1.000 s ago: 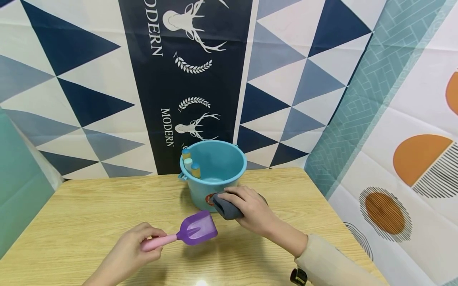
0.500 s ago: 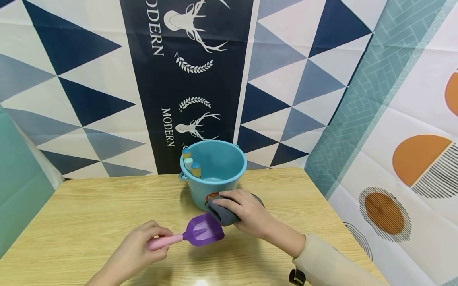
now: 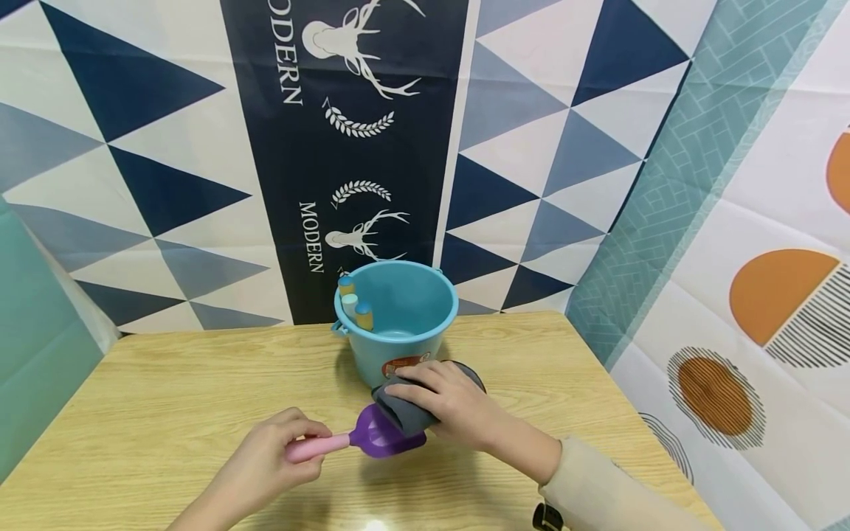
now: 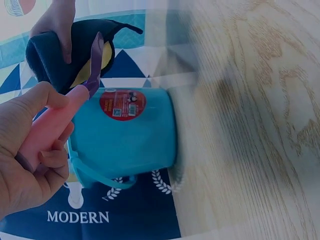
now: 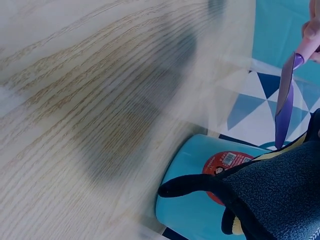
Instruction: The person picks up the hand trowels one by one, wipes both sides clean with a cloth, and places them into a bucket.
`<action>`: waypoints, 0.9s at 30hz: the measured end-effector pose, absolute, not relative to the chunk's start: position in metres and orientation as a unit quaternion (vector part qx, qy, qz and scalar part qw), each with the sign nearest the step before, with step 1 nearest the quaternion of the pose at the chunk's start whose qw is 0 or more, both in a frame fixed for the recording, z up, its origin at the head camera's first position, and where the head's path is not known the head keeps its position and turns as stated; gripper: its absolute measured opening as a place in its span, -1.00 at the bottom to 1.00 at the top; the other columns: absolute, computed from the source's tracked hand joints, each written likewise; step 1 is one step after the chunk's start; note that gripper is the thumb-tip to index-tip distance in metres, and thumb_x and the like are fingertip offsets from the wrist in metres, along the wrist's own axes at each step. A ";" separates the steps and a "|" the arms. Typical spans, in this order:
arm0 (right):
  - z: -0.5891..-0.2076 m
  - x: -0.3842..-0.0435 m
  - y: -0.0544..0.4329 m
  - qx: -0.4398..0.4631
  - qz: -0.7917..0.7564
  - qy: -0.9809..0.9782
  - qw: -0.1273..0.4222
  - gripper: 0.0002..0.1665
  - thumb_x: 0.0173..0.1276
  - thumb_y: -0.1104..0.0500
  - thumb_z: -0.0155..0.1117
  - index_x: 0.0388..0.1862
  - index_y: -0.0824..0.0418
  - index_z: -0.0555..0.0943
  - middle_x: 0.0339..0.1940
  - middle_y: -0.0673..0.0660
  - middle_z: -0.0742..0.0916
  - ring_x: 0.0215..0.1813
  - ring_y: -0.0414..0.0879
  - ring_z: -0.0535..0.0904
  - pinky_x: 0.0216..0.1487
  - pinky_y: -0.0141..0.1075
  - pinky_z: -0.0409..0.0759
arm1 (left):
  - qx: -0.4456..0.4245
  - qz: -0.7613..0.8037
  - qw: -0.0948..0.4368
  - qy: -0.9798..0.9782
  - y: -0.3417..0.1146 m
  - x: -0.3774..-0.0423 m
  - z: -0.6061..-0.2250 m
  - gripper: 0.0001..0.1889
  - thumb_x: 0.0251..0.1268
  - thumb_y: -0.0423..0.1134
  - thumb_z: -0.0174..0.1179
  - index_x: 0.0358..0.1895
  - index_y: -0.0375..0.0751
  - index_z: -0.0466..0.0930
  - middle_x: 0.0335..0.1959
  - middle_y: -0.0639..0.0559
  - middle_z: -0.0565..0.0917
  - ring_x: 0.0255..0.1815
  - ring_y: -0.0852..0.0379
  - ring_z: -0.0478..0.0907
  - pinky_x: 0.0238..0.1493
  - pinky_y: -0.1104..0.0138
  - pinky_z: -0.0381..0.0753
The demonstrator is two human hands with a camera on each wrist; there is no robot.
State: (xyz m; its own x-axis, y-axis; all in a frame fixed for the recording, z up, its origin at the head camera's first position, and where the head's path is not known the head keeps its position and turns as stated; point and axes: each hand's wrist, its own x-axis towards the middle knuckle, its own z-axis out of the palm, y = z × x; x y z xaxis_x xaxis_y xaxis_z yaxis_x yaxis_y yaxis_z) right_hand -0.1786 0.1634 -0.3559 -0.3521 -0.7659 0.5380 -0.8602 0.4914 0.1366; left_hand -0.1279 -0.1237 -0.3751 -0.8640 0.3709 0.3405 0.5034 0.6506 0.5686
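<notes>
My left hand (image 3: 265, 450) grips the pink handle of a small toy shovel (image 3: 375, 435), its purple blade pointing right. In the left wrist view the fingers wrap round the pink handle (image 4: 55, 122). A folded dark grey cloth (image 3: 408, 413) is held in my right hand (image 3: 458, 413) and covers part of the blade as seen from the head. Fuzzy fabric, a dark loop and a bit of yellow show on the cloth (image 5: 280, 195) in the right wrist view. Whether cloth and blade touch firmly is hard to tell. My right palm is hidden.
Just behind the hands stands a light blue bucket (image 3: 368, 358) with a red label (image 3: 401, 364). Three capped tubes (image 3: 363, 317) lean inside its left wall. The wooden table (image 3: 199, 383) ends at a patterned cloth wall (image 3: 511, 184).
The shovel has shifted right, while the cloth has come down and slightly left. The cloth now overlaps the blade, which stood apart from it a second ago. The bucket has stayed put.
</notes>
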 end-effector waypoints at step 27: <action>-0.368 -0.172 0.153 0.542 -0.036 -0.767 0.342 -0.31 0.10 0.07 0.44 0.24 -0.07 0.45 0.11 0.03 0.63 0.15 -0.02 0.52 -0.03 -0.10 0.55 | -0.239 -0.307 0.113 -0.914 -0.112 -0.119 -0.365 -0.72 -0.13 -0.29 0.40 -0.25 0.07 0.70 -0.26 0.23 0.62 -0.31 0.33 0.48 -0.33 0.47 0.53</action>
